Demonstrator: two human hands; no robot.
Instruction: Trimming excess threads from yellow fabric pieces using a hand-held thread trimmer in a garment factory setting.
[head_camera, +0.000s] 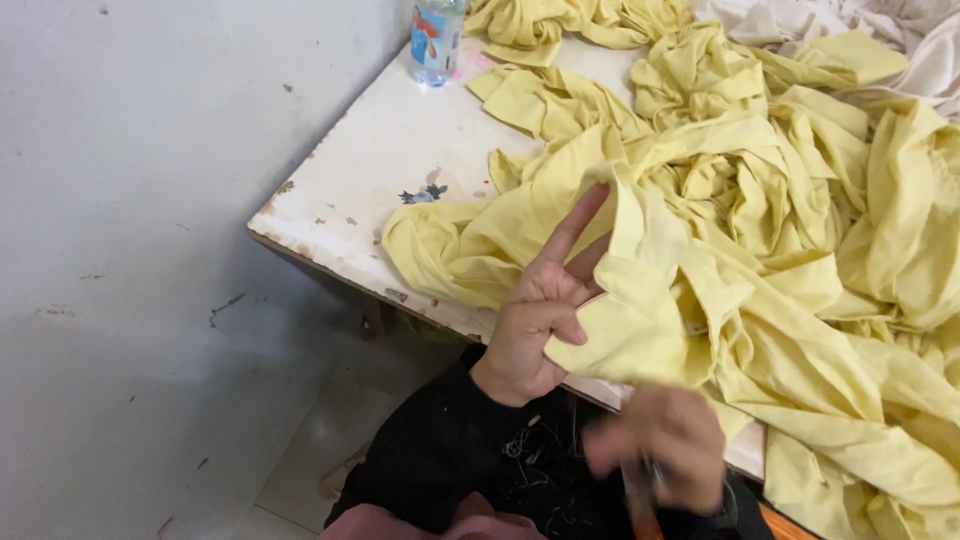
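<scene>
While our left hand (540, 320) pinched a fold of yellow cloth (640, 330), fingers half spread, our blurred right hand (660, 450) gripped a small tool, cloth heap (800, 220) crowding the white table (370, 170), plastic bottle (437, 40) behind.

A white table (370, 170) with chipped, paint-flecked edges stood against a grey wall (150, 150). A clear plastic bottle (437, 40) with a blue label stood upright at the table's far edge, near the wall. Pale off-white fabric (880, 30) lay heaped at the far right. Grey floor (330, 440) showed below the table.
</scene>
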